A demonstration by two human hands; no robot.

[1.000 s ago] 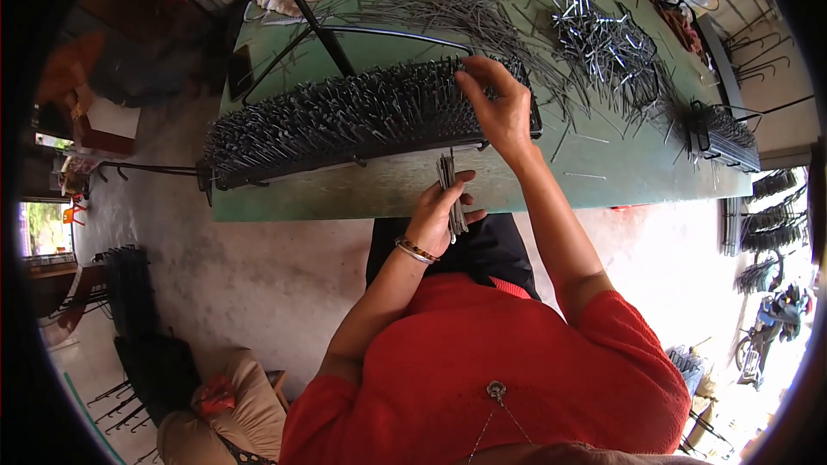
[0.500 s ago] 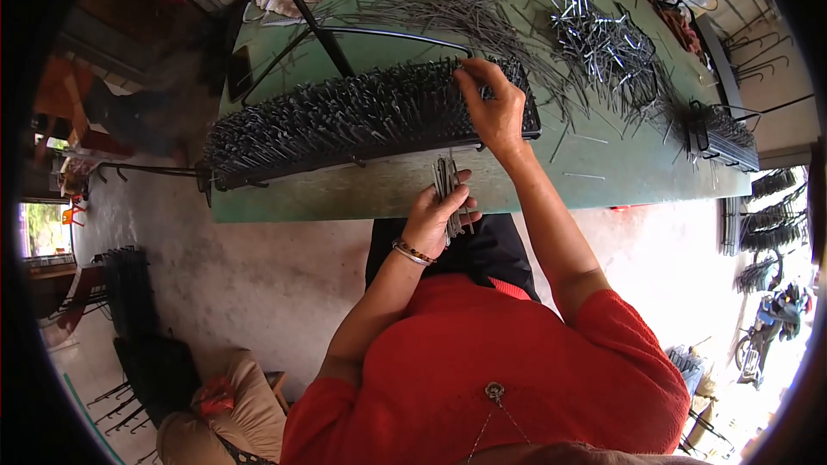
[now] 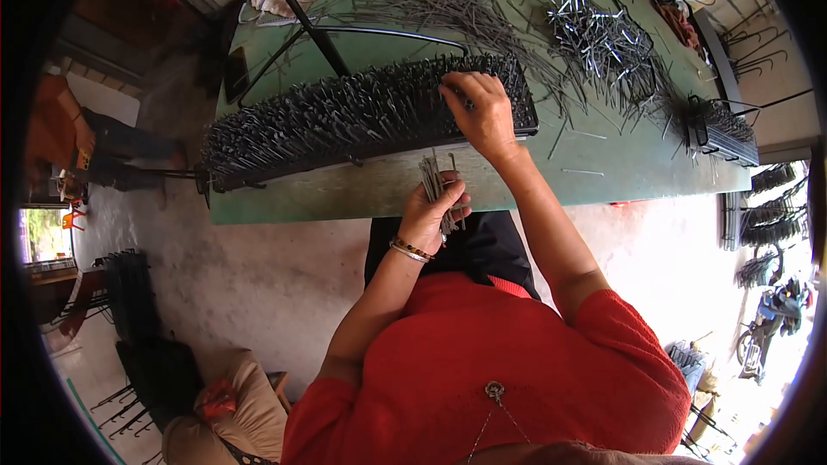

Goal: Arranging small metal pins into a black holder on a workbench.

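Slim grey metal rods (image 3: 431, 176) in curled left hand (image 3: 425, 217); half-curled right hand (image 3: 484, 117), grasp unclear, over long black metal rack (image 3: 388, 151)

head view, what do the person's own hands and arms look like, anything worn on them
Both the left hand and the right hand are gloveless. The left wrist wears a brown-and-dark beaded bracelet and a silver-coloured bangle; no jewellery shows on the right wrist. The forearms are uncovered below short red sleeves.
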